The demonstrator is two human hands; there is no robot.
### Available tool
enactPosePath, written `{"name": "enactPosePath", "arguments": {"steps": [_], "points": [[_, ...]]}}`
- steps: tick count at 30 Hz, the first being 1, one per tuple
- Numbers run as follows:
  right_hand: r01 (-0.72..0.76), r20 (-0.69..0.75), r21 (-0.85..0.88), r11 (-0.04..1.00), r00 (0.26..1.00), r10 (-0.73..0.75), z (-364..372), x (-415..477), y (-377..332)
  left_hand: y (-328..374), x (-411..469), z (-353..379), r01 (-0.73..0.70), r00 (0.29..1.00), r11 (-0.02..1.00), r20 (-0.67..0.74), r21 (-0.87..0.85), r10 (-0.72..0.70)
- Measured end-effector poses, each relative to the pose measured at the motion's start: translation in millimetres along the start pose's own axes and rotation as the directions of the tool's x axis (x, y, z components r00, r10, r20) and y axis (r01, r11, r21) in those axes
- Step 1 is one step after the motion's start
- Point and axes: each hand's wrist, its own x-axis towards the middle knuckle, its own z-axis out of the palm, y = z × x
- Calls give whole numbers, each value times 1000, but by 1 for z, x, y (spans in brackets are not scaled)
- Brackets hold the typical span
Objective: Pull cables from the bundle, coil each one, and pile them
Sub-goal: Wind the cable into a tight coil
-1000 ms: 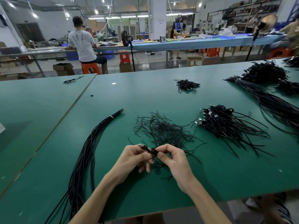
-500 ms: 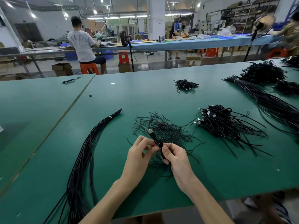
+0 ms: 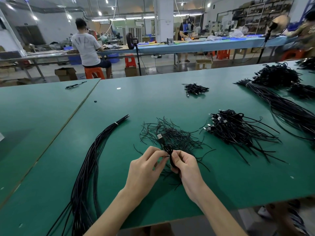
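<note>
Cable: short black coiled cable (image 3: 168, 149), silver USB plug (image 3: 159, 136) poking up, held between my hands just over the green table (image 3: 170, 103).
Left grip: left hand (image 3: 144, 169) pinches it at the side.
Right grip: right hand (image 3: 187, 169), fingers curled round its lower part.
Bundle: long black cable bundle (image 3: 88, 167), off to the left.
Pile: heap of coiled black cables (image 3: 238, 132) on the right; loose black ties (image 3: 179, 137) just behind my hands.

Bare tabletop (image 3: 230, 181) lies open to the right of the right grip (image 3: 187, 169), and between the left grip (image 3: 144, 171) and the long bundle (image 3: 88, 167). Just ahead of the cable (image 3: 167, 149) they hold, scattered ties (image 3: 179, 137) clutter the way. Right of them is a coiled pile (image 3: 238, 132). The far centre is open.
</note>
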Motion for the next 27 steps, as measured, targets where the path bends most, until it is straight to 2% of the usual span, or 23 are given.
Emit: {"name": "enactPosePath", "arguments": {"steps": [2,4,6,10,12,15,17,19,21,22,23,24,25,27], "points": [[0,9,10,1000,1000,0,0,1,0,4,-1,1,74,997,996,33,-56,-73],[-2,12,33,999,1000,2,-1,1,0,11,0,2,283,959,937,85,-207,-271],[-3,14,82,997,1000,2,-3,1,-1,16,2,2,501,864,776,175,-383,-472],[-7,40,201,980,999,-2,-3,1,-3,19,7,-6,694,697,426,397,-580,-597],[-17,61,226,974,998,3,-4,0,-4,16,9,-11,772,600,257,533,-581,-597],[-28,118,264,964,993,-4,-5,0,-4,12,18,-15,850,400,-132,789,-509,-467],[-9,136,280,960,990,-30,-5,0,-3,10,21,-18,839,273,-360,887,-409,-372],[8,143,284,959,988,-51,-6,-1,-3,7,23,-21,820,185,-477,935,-316,-302],[13,154,267,964,987,-56,-6,-2,-4,7,24,-23,831,169,-477,947,-286,-273],[10,158,259,966,986,-53,-6,-2,-4,7,25,-25,851,188,-430,939,-303,-288],[0,157,256,967,987,-42,-6,-3,-4,6,26,-26,882,230,-328,916,-339,-329],[-11,149,255,967,988,-28,-6,-2,-5,5,26,-27,906,300,-168,869,-388,-393],[-21,137,253,967,991,-14,-5,-2,-6,4,25,-27,899,399,22,797,-437,-454],[-34,107,250,968,994,8,-3,-1,-6,0,20,-26,790,613,394,598,-470,-516]]}}
